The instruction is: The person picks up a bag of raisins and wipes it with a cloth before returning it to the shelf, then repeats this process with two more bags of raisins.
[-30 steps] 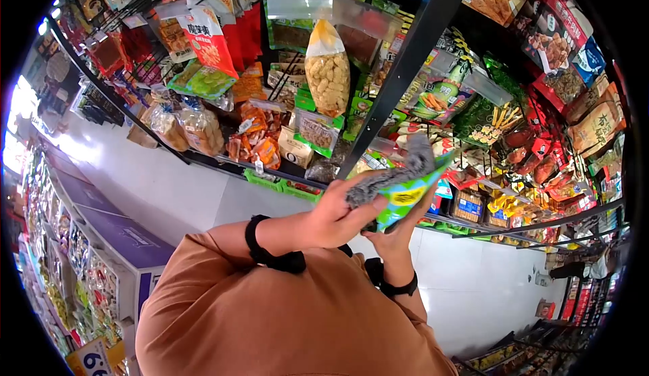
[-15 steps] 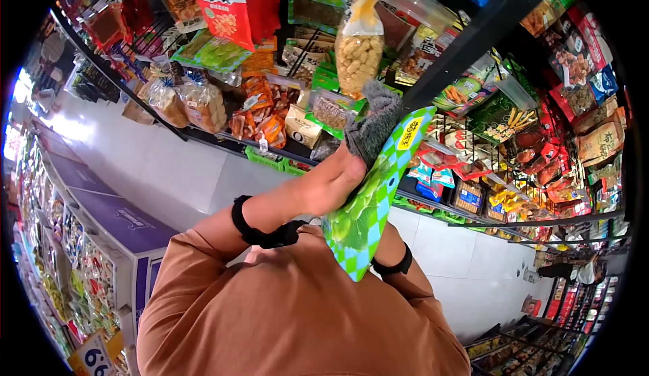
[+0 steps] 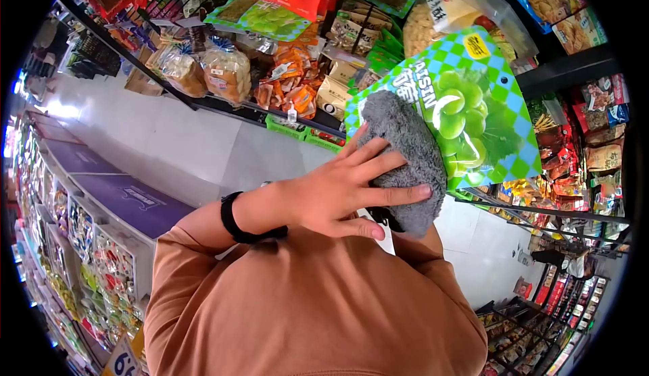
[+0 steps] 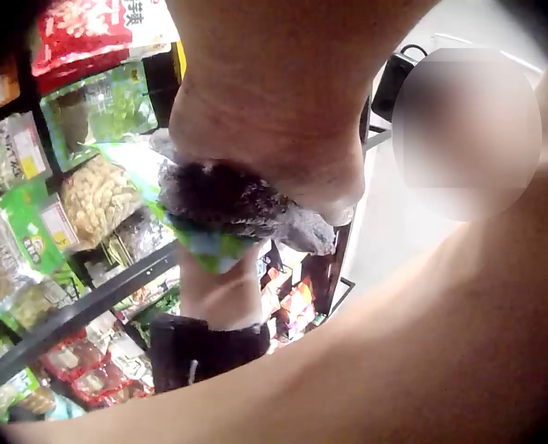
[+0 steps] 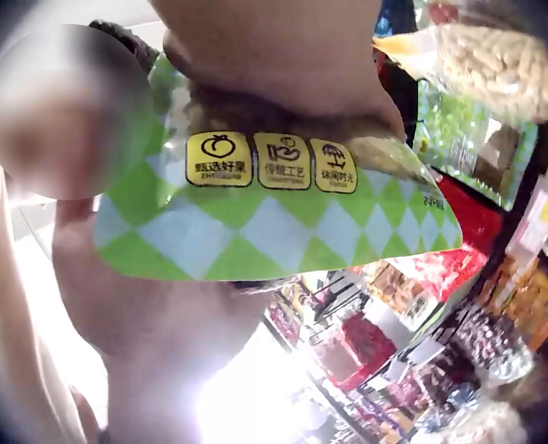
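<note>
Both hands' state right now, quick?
Left hand: open, fingers spread on the gray cloth.
Right hand: at the green checkered bag; fingers hidden, can't tell open or closed.

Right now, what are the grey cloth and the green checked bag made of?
The grey cloth looks like soft, matte fabric: its surface is fuzzy, a bit like a towel. I can't tell if it's cotton or microfibre. The green checked bag looks like thin, shiny printed plastic, because it catches the light.
</note>
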{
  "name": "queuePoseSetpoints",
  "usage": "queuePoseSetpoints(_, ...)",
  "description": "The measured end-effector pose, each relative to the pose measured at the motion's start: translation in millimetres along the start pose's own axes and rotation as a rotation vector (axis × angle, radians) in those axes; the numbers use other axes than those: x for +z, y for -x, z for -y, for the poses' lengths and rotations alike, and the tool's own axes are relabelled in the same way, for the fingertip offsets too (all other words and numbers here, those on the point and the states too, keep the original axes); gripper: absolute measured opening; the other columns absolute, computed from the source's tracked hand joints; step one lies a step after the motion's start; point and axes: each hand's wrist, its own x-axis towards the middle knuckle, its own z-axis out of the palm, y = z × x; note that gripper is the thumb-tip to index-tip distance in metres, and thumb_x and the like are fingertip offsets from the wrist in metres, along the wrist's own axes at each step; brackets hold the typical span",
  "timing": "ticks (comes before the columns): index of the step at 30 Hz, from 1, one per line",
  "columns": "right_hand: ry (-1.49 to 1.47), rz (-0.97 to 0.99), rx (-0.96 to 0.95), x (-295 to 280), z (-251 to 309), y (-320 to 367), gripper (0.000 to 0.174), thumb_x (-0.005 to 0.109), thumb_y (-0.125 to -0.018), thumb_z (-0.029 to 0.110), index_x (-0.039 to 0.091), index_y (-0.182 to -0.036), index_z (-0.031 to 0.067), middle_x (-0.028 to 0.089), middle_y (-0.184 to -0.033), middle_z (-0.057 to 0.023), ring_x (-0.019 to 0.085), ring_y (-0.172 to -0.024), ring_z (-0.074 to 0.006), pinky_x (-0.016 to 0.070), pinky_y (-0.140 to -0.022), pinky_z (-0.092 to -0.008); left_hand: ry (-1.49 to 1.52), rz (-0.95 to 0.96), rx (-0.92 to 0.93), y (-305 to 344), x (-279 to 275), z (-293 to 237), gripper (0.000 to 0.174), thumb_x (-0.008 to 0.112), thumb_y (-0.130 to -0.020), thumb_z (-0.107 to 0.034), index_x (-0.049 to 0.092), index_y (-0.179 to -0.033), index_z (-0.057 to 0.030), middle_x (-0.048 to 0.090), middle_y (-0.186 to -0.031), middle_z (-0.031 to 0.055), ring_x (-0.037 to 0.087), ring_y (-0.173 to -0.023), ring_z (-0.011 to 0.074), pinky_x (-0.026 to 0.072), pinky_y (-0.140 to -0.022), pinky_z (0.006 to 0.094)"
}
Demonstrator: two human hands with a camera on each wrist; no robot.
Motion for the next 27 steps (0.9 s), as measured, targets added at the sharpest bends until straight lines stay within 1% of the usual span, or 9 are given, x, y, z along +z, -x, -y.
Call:
queuePoseSetpoints(2, 0.008, -0.005, -0.029, 19.4, 3.8, -1.5, 0.101, 0.064, -0.068, 0.065, 0.021, -0.145, 0.0158, 0.027, -0.142, -0.0254, 0.026, -0.133, -0.0387, 0.0241, -0.107, -0.0504, -0.264, -0.036, 0.043, 13.0, -11.1, 9.7, 0.061, 0.045, -0.088, -0.057, 0.04, -0.14, -0.0258, 0.034, -0.135, 0.0219, 0.027, -0.128, 0.0483, 0.0105, -0.108, 0.0605)
queuePoseSetpoints(6, 0.012, -0.003, -0.091, 53.5, 8.1, 1.5, 0.102, 0.063, -0.068, 0.068, 0.02, -0.146, 0.0171, 0.026, -0.142, -0.0269, 0.025, -0.133, -0.0411, 0.0236, -0.107, -0.0517, -0.063, -0.282, -0.049, 28.7, -23.6, 25.8, 0.055, 0.042, -0.091, -0.05, 0.039, -0.141, -0.0265, 0.031, -0.139, 0.0232, 0.02, -0.132, 0.0508, 0.0063, -0.107, 0.0616)
queuePoseSetpoints(10, 0.029, -0.017, -0.159, 72.4, 15.2, 3.0, 0.104, 0.062, -0.067, 0.071, 0.02, -0.146, 0.0183, 0.024, -0.143, -0.0284, 0.025, -0.133, -0.0434, 0.0231, -0.107, -0.0529, 0.326, -0.562, -0.134, 29.6, -33.3, 51.7, 0.055, 0.029, -0.1, -0.035, 0.021, -0.145, -0.0035, 0.021, -0.147, 0.0222, 0.013, -0.139, 0.0387, 0.0088, -0.113, 0.0443)
queuePoseSetpoints(11, 0.033, -0.02, -0.17, 73.7, 17.0, 3.1, 0.104, 0.061, -0.067, 0.072, 0.02, -0.146, 0.0186, 0.024, -0.143, -0.0288, 0.024, -0.133, -0.044, 0.0229, -0.107, -0.0532, 0.754, -0.329, -0.438, 35.6, -36.9, 51.9, 0.058, 0.023, -0.101, -0.033, 0.014, -0.143, 0.0062, 0.017, -0.149, 0.0195, 0.011, -0.14, 0.0314, 0.0106, -0.113, 0.0357)
queuePoseSetpoints(14, -0.012, 0.033, -0.098, 60.9, 39.8, 6.3, 0.112, 0.058, -0.06, 0.081, 0.018, -0.148, 0.0239, 0.015, -0.143, -0.037, 0.018, -0.131, -0.0554, 0.019, -0.105, -0.0591, 0.883, -0.254, -0.251, 28.9, -41.6, 40.1, 0.068, 0.023, -0.099, -0.045, 0.009, -0.144, 0.0039, 0.017, -0.15, 0.0153, 0.013, -0.139, 0.0252, 0.0106, -0.112, 0.0354)
queuePoseSetpoints(19, 0.21, -0.054, -0.168, 34.7, 10.6, 8.5, 0.096, 0.051, -0.073, 0.074, 0.025, -0.145, 0.0174, 0.025, -0.144, -0.0282, 0.03, -0.13, -0.0457, 0.027, -0.105, -0.0531, 0.996, 0.021, -0.19, 19.8, -10.8, 41.0, 0.078, 0.026, -0.096, -0.054, 0.005, -0.145, 0.0035, 0.007, -0.152, 0.0179, 0.002, -0.141, 0.028, 0.0064, -0.113, 0.0384)
queuePoseSetpoints(21, 0.224, -0.069, -0.05, 14.4, 10.7, 9.2, 0.095, 0.051, -0.074, 0.074, 0.025, -0.145, 0.0171, 0.025, -0.144, -0.0276, 0.03, -0.13, -0.045, 0.0274, -0.105, -0.0527, 0.825, -0.024, -0.13, 10.2, 4.3, 32.0, 0.094, 0.034, -0.089, -0.065, 0.009, -0.143, 0.0071, 0.012, -0.15, 0.0199, 0.013, -0.14, 0.0252, 0.0115, -0.112, 0.0375)
queuePoseSetpoints(25, 0.186, -0.072, 0.139, -25.2, 19.6, 18.2, 0.092, 0.05, -0.075, 0.073, 0.026, -0.145, 0.0165, 0.027, -0.143, -0.0264, 0.031, -0.13, -0.0438, 0.0283, -0.105, -0.0519, 0.429, 0.262, -0.071, -16.4, 3.4, 16.3, 0.101, 0.054, -0.087, -0.052, -0.007, -0.143, 0.0061, -0.003, -0.152, 0.0222, 0.005, -0.141, 0.0353, 0.0083, -0.112, 0.0429)
queuePoseSetpoints(27, 0.149, -0.048, 0.187, -40.5, 30.0, 24.0, 0.091, 0.049, -0.076, 0.072, 0.026, -0.144, 0.0162, 0.027, -0.143, -0.0259, 0.032, -0.129, -0.0432, 0.0287, -0.105, -0.0514, 0.538, 0.152, 0.031, -34.1, 21.2, 24.0, 0.093, 0.053, -0.085, -0.057, 0.01, -0.147, -0.0024, -0.001, -0.151, 0.025, -0.006, -0.14, 0.0398, 0.0052, -0.111, 0.0482)
